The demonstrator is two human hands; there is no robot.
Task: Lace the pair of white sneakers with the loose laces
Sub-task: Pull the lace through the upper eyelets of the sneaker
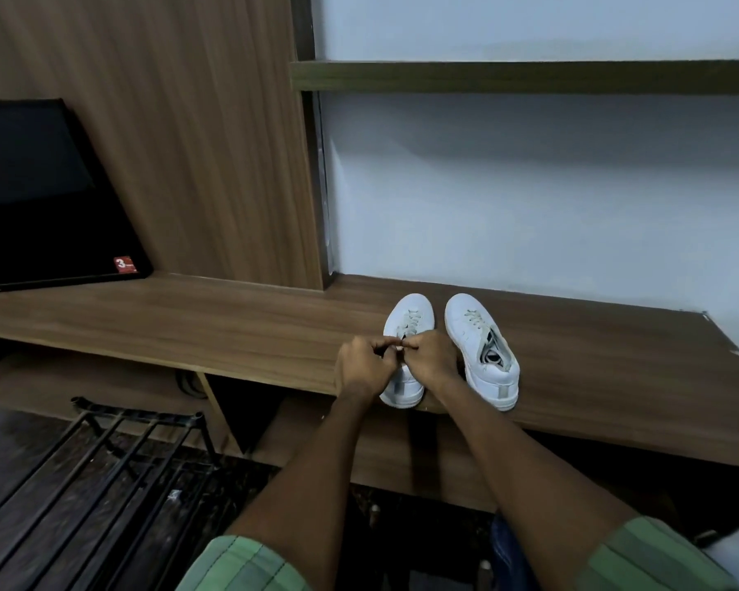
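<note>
Both hands, left hand [361, 363] and right hand [434, 358], pinch a lace [399, 345] over the left sneaker [406, 334] near the worktop's [231, 330] front edge; a slipped pinch could unthread it.

A wooden desk [197, 330] runs under a pale wall [530, 206]; dark monitor [39, 198] at nine o'clock, what looks like a metal rack [103, 462] at seven.
</note>
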